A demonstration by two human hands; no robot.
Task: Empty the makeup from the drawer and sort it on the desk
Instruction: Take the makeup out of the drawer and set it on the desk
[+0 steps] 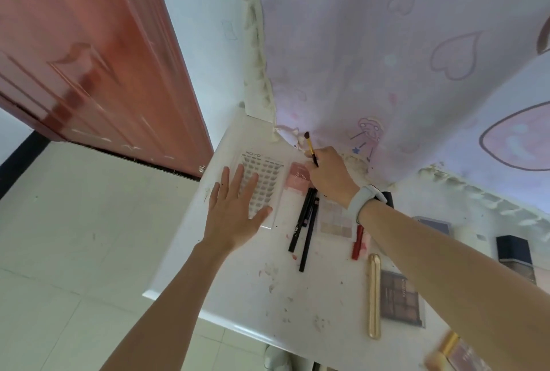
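My right hand is shut on a small makeup brush with a gold ferrule, held upright near the desk's back edge. My left hand is open, fingers spread, lying flat on the corner of a clear false-lash tray. On the white desk lie a pink compact, black pencils, a pale eyeshadow palette, a red lip product, a gold tube and a dark eyeshadow palette. No drawer is in view.
A pale curtain with heart prints hangs over the desk's back. A red-brown door stands at left above the tiled floor. Dark boxes and a grey case sit at right. A blurred gold-edged item lies at bottom right.
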